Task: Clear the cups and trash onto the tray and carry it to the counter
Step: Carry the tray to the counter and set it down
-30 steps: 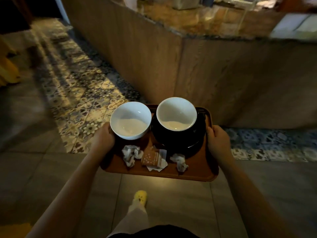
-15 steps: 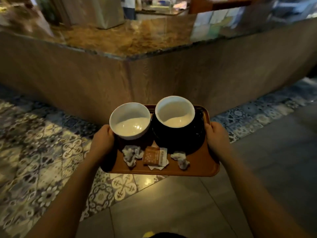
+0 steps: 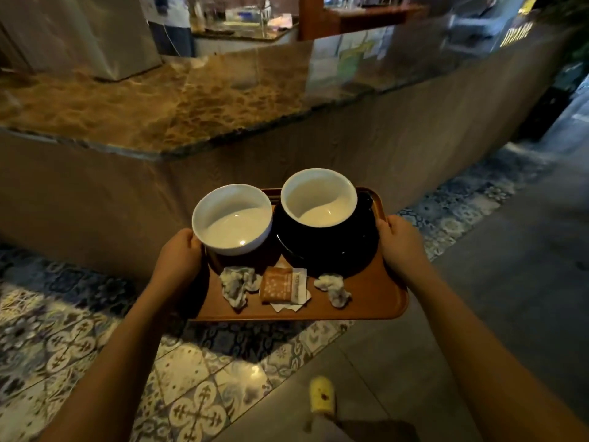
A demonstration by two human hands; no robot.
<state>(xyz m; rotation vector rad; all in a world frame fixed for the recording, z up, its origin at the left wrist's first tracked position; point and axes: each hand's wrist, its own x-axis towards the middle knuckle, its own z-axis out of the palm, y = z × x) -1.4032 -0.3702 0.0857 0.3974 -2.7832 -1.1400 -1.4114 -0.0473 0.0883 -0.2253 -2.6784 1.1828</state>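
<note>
I hold a brown tray (image 3: 376, 301) level in front of me, above the floor. My left hand (image 3: 177, 260) grips its left edge and my right hand (image 3: 398, 247) grips its right edge. On it stand a white cup (image 3: 232, 218) at the left and a black cup with a white inside (image 3: 318, 202) on a black saucer (image 3: 344, 253) at the right. Near the tray's front lie two crumpled napkins (image 3: 237, 283) (image 3: 333, 288) and an orange sachet wrapper (image 3: 282, 285). The marble counter top (image 3: 153, 100) is just beyond the tray.
The counter's wooden front (image 3: 366, 145) bends at a corner right behind the tray. A metal box (image 3: 89, 33) stands on the counter at the back left. Patterned tiles (image 3: 63, 339) cover the floor to the left, grey slabs to the right. My yellow shoe (image 3: 322, 395) shows below.
I have stepped nearer to the counter corner and my view has swung right and up, so more of the marble top shows. Both hands keep the same hold on the tray.
</note>
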